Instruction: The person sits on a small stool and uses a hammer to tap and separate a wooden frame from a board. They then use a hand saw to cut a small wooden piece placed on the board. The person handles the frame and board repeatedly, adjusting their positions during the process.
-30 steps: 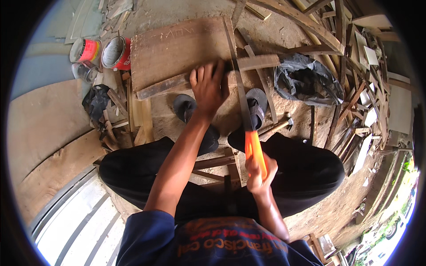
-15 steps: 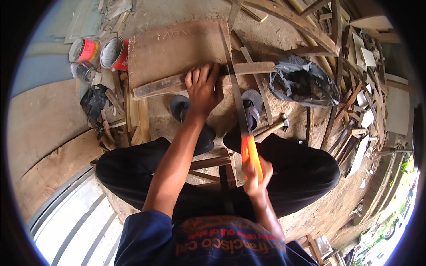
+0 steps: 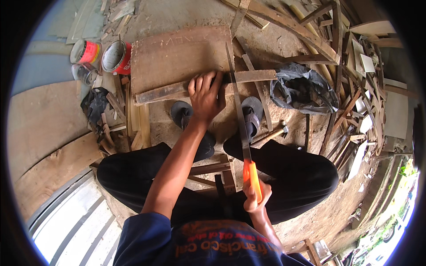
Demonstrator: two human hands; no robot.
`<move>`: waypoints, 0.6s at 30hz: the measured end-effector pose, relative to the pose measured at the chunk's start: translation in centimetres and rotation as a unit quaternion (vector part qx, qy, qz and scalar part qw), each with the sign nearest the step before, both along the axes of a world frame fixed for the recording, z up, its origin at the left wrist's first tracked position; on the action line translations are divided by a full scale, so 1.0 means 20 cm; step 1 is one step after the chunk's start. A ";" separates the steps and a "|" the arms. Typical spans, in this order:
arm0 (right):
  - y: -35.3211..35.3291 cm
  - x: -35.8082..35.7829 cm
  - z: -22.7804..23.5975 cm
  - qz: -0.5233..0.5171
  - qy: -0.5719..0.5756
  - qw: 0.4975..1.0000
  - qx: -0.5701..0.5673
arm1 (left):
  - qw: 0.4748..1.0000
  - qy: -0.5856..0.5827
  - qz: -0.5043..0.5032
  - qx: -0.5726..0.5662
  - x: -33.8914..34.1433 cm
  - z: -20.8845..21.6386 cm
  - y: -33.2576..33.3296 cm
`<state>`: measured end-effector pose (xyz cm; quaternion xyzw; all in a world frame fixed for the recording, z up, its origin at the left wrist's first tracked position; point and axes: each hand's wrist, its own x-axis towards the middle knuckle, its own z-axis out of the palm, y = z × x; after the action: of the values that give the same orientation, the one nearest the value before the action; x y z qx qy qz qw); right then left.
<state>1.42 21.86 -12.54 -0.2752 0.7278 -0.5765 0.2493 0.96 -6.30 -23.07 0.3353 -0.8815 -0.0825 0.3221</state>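
Note:
A hand saw (image 3: 240,117) with an orange handle is in my right hand (image 3: 257,197), fingers wrapped round the grip. Its long blade runs away from me and crosses a narrow wooden strip (image 3: 256,76) just right of my other hand. My left hand (image 3: 207,93) presses that strip down, fingers curled over its far edge. Under the strip lies a broad brown wooden board (image 3: 182,53). The strip's right end sticks out past the board. Between my feet and the saw, the strip's underside is hidden.
A black plastic bag (image 3: 304,91) lies by the strip's right end. A hammer (image 3: 270,134) rests beside my right foot. Paint buckets (image 3: 117,57) stand at the far left. Scrap wood (image 3: 355,106) is piled along the right. A wooden frame (image 3: 293,29) lies at the back.
My right hand has drawn the saw back toward me, and its handle sits lower. My left hand still holds the strip; the whole view has shifted slightly.

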 end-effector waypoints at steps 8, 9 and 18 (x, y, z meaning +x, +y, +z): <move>-0.01 -0.04 -0.02 0.023 -0.017 0.999 0.030 | 1.000 0.000 0.011 0.005 0.02 -0.01 0.02; 0.05 -0.03 -0.01 0.022 -0.027 0.999 0.011 | 1.000 0.005 0.009 -0.002 0.01 -0.01 0.00; -0.20 -0.10 -0.03 0.015 -0.062 0.998 0.018 | 1.000 -0.005 0.002 -0.004 0.00 -0.01 0.00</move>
<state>-0.65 17.76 -13.10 -0.2459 0.7170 -0.5753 0.3074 1.02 -6.26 -23.18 0.3360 -0.8827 -0.0767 0.3193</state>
